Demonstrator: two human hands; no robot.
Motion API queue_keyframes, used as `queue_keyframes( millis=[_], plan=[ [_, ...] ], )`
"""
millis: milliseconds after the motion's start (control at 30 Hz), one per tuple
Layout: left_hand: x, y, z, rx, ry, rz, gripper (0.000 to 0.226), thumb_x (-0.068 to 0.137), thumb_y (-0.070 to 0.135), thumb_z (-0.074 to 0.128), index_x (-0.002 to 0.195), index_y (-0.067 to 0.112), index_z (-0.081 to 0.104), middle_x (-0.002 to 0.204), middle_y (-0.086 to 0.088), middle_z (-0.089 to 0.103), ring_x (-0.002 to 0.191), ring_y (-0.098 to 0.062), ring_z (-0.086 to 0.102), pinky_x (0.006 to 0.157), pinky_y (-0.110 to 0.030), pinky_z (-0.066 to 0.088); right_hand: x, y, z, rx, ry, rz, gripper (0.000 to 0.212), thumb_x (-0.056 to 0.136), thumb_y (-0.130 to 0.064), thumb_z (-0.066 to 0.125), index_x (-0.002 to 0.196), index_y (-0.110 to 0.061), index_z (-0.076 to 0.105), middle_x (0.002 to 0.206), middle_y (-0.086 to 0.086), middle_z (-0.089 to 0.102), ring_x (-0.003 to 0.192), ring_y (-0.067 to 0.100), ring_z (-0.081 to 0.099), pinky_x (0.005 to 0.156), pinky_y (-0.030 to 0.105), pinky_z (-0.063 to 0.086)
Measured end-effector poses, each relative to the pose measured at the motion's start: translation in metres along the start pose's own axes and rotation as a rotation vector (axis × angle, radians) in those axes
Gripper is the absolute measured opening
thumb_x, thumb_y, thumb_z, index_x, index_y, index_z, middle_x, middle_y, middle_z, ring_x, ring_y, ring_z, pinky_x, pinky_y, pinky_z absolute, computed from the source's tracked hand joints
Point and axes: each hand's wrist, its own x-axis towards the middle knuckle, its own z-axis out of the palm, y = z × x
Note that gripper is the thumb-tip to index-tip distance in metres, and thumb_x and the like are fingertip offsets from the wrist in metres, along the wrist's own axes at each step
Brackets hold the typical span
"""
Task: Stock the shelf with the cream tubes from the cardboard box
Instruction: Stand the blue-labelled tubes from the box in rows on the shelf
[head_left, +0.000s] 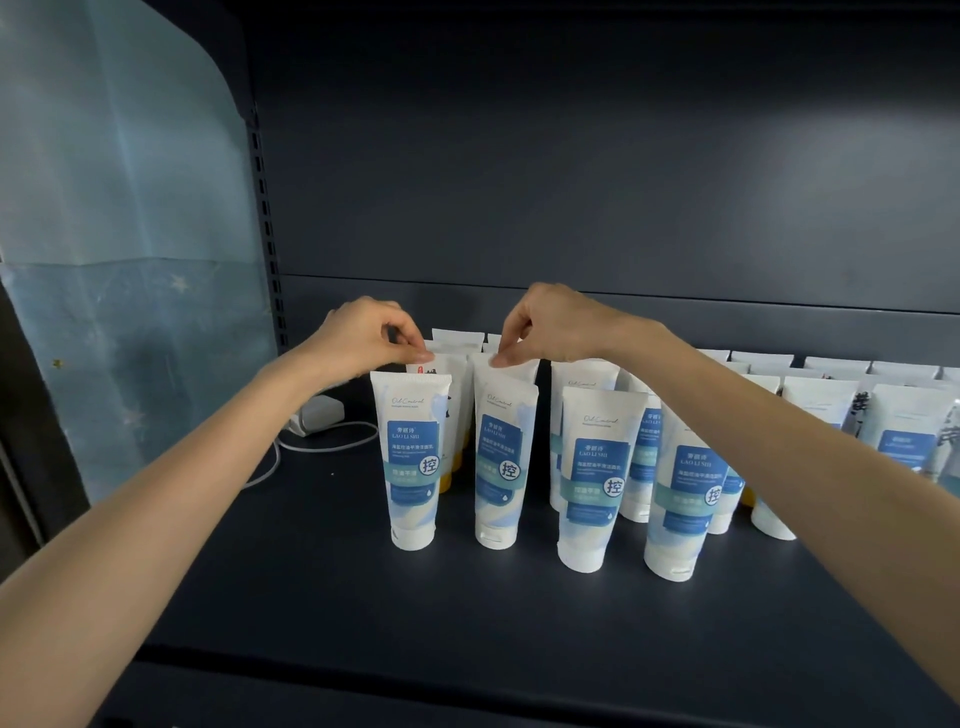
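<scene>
1. Nearest us is the dark shelf board (311, 571), and our two bare forearms stretch over it from the near edge towards the tubes.
2. Four white and blue cream tubes stand cap-down in the front row: the leftmost tube (413, 457), the second tube (501, 467), and two more to the right, nearer to us.
3. Just behind the leftmost tube, our left hand (363, 338) pinches the flat top edge of a standing tube with a red mark (441, 364) between thumb and forefinger, the other fingers curled.
4. Beside it, our right hand (550, 325) pinches the top edge of the tube behind the second one (519, 371) in the same narrow grip.
5. To the left of the tubes, under our left wrist, a white charger (319, 413) lies on the board with its cable (322, 441) looping towards us.
6. Farther back and to the right, more rows of tubes (815, 395) stand close together, all on the same board.
7. Farthest off are the dark back panel (571, 182) and, at the left, a slotted upright (265, 234) with a pale blue sheet (119, 260) beyond it.
</scene>
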Motion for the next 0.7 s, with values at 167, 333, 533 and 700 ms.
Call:
queue_keyframes(
  millis=[167, 333, 533, 700],
  plan=[
    [-0.009, 0.000, -0.007, -0.062, 0.003, -0.013, 0.013, 0.081, 0.034, 0.070, 0.088, 0.023, 0.073, 0.084, 0.010, 0.060, 0.073, -0.009, 0.053, 0.074, -0.027, 0.041, -0.005, -0.001, -0.007, 0.089, 0.010, 0.032, 0.018, 0.082, -0.040, 0.069, 0.080, -0.022, 0.072, 0.082, -0.015, 0.066, 0.088, 0.006, 0.061, 0.073, 0.023, 0.047],
    [-0.038, 0.006, -0.022, -0.225, 0.014, 0.007, 0.027, 0.076, 0.057, 0.058, 0.079, 0.036, 0.074, 0.081, 0.012, 0.064, 0.079, 0.002, 0.059, 0.077, -0.018, 0.039, -0.021, -0.010, -0.014, 0.158, 0.090, 0.025, 0.026, 0.083, -0.047, 0.066, 0.076, -0.024, 0.075, 0.071, -0.021, 0.062, 0.078, 0.001, 0.057, 0.061, 0.017, 0.039],
    [-0.062, 0.007, -0.020, -0.297, -0.025, -0.028, 0.027, 0.067, 0.051, 0.067, 0.079, 0.028, 0.075, 0.077, 0.014, 0.066, 0.072, 0.004, 0.060, 0.069, -0.006, 0.042, -0.041, -0.021, -0.005, 0.130, -0.016, 0.076, 0.030, 0.073, -0.053, 0.072, 0.077, -0.023, 0.072, 0.086, -0.019, 0.066, 0.091, 0.007, 0.061, 0.078, 0.026, 0.051],
    [-0.066, 0.009, -0.015, -0.321, -0.004, -0.023, 0.023, 0.067, 0.042, 0.070, 0.078, 0.022, 0.074, 0.074, 0.013, 0.066, 0.064, 0.006, 0.057, 0.063, -0.004, 0.041, -0.048, -0.027, -0.003, 0.078, -0.016, 0.097, 0.026, 0.075, -0.048, 0.073, 0.078, -0.023, 0.073, 0.079, -0.023, 0.061, 0.088, 0.004, 0.060, 0.074, 0.025, 0.047]
  ],
)
